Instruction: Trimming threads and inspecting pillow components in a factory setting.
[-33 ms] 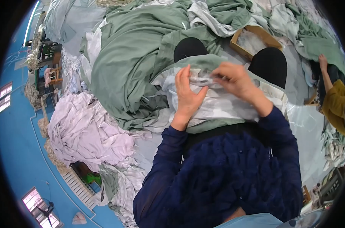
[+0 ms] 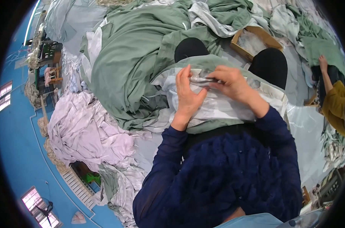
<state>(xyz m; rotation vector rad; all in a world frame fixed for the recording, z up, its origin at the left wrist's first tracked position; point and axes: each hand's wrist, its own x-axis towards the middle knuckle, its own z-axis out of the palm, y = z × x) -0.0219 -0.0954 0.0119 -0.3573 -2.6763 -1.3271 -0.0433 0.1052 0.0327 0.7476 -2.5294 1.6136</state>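
Observation:
A green cloth with a white underside point(image 2: 225, 102) lies across my lap, its pale side up. My left hand point(image 2: 188, 95) rests on its left part, fingers stretched upward and thumb held apart from them. Close by on the right, my right hand point(image 2: 233, 85) is closed, with a small thin dark metal tool point(image 2: 213, 80) between its fingers. The tool lies against a folded white strip of the cloth near my left thumb. Its exact kind is too small to make out.
A large green fabric heap point(image 2: 130, 64) spreads ahead and left. Pale lilac cloth point(image 2: 90, 129) is piled at the left. An open cardboard box point(image 2: 240, 47) with whitish fluff stands beyond my knees point(image 2: 271, 66). A co-worker's mustard sleeve point(image 2: 333, 106) shows at far right.
My right hand, blurred before, is now sharp and slightly lower, its fingers nearer the white strip. My left hand has stayed in place.

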